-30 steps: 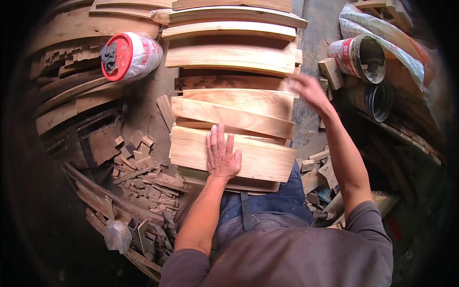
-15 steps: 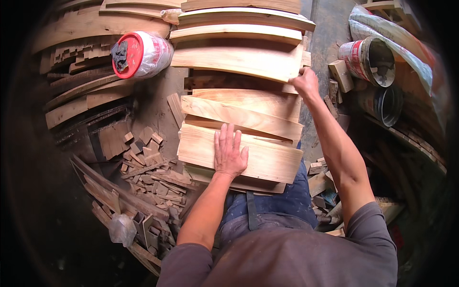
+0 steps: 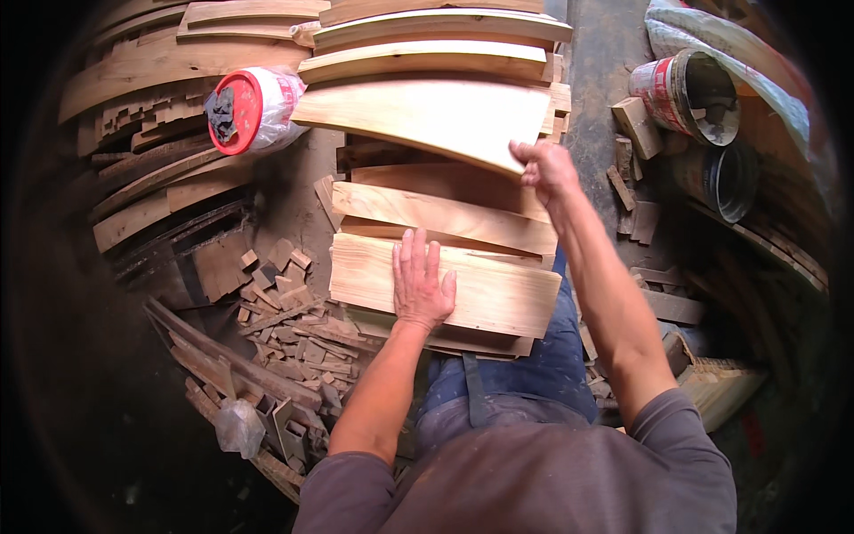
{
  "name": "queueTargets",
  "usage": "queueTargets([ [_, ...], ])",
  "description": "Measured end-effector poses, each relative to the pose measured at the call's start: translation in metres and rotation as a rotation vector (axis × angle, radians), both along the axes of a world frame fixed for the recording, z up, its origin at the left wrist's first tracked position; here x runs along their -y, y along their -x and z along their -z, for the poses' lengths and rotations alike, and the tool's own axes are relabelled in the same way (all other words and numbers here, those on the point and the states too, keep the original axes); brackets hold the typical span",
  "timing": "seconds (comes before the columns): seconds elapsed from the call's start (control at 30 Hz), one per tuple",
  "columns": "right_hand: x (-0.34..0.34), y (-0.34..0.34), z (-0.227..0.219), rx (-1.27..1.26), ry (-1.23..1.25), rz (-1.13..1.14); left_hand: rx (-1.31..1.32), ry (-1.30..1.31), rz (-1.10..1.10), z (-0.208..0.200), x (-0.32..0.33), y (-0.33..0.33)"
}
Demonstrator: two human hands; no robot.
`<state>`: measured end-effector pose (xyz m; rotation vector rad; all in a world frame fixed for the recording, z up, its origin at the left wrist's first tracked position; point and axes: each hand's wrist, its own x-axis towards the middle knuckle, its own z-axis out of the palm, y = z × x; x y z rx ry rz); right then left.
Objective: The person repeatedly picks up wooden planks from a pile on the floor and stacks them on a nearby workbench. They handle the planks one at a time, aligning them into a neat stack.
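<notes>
My left hand [image 3: 422, 283] lies flat, fingers stretched out, on a pale wooden board [image 3: 507, 292] at the near end of a row of stacked boards. With my right hand [image 3: 546, 169] I grip the near right corner of a wider wooden plank [image 3: 427, 107], thumb on top and the other fingers partly hidden. That plank sits tilted, its right end toward me. Between the two lies another board [image 3: 445, 216], slightly askew, over a shaded one behind it.
More boards [image 3: 427, 60] are stacked beyond the plank. A red-lidded bucket [image 3: 238, 111] stands at its left end. Wood offcuts [image 3: 294, 311] are heaped on the floor at left. At right are an open bucket [image 3: 654, 93], a dark bucket [image 3: 731, 182] and wood blocks [image 3: 636, 126].
My right hand has come toward me and slightly left, swinging the plank's right end nearer and shifting the plank left. My left hand stays flat on the near board.
</notes>
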<state>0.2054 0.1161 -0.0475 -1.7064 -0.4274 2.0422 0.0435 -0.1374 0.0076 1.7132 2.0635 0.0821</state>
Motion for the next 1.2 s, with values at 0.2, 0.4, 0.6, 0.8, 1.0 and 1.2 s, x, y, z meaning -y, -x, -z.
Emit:
queueTargets([
  [0.2,0.077,-0.022,-0.048,0.144,-0.207,-0.213,0.025,-0.101,0.001,0.007,0.008,0.003],
  [0.4,0.108,-0.048,-0.064,0.247,-0.555,-0.278,0.060,-0.264,-0.011,0.007,0.015,0.003],
  [0.6,0.099,-0.063,-0.049,0.554,-1.413,-0.659,0.067,-0.485,-0.072,0.017,0.020,0.007],
  [0.8,0.079,-0.086,-0.029,0.582,-1.188,-0.893,0.033,-0.397,-0.063,0.014,0.017,0.004],
  [1.0,-0.012,-0.058,0.042,0.756,-0.818,-0.642,-0.012,-0.171,-0.034,0.011,0.011,0.000],
  [1.2,-0.055,-0.044,0.086,0.495,-0.446,-0.449,-0.044,-0.084,-0.051,0.006,0.006,-0.003],
])
